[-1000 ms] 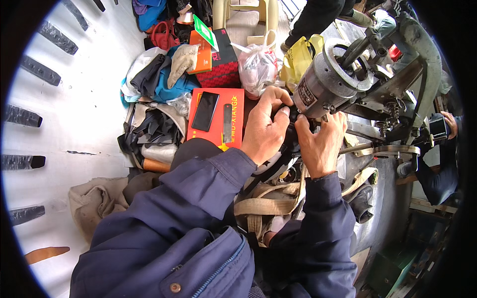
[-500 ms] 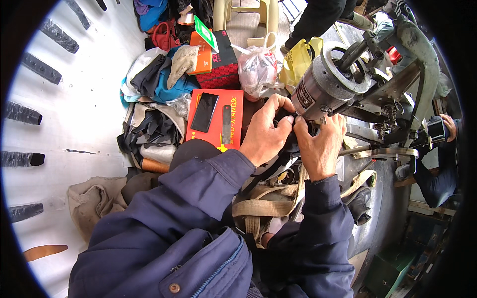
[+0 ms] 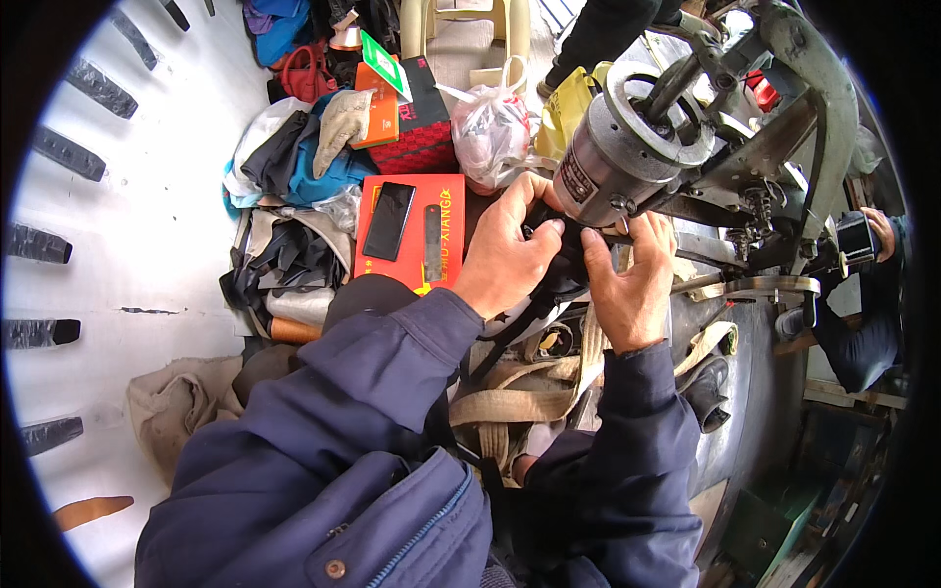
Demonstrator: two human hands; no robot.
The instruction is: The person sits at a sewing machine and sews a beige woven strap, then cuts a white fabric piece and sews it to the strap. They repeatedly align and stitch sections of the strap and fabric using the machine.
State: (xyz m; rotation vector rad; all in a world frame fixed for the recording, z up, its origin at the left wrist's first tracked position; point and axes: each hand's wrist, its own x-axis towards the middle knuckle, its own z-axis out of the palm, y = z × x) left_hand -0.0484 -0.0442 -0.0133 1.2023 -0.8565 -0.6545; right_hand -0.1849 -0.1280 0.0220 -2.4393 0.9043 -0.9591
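Note:
My left hand (image 3: 505, 250) is closed on a black, soft-looking item (image 3: 564, 269), thumb and bent forefinger pinching its upper edge. My right hand (image 3: 632, 289) grips the other side of it, fingers curled and thumb set apart from them. Some right fingertips are hidden below the machine. Both hands are just under the metal cylinder (image 3: 598, 162) of a sewing-type machine with a heavy frame (image 3: 828, 127). The item's full shape cannot be made out; a black strap runs down from it.
To the left, a red box (image 3: 407, 269) bears a black phone (image 3: 389, 221) and a flat metal strip (image 3: 432, 243). Beyond are a white plastic bag (image 3: 490, 137), a work glove (image 3: 343, 127) and piled cloth. Beige webbing (image 3: 520, 406) lies below my hands. Other people are at the far side and right.
My right thumb and fingers have spread further apart, and the thumbs are less close together. The whole view has shifted slightly, so the machine and boxes appear further left.

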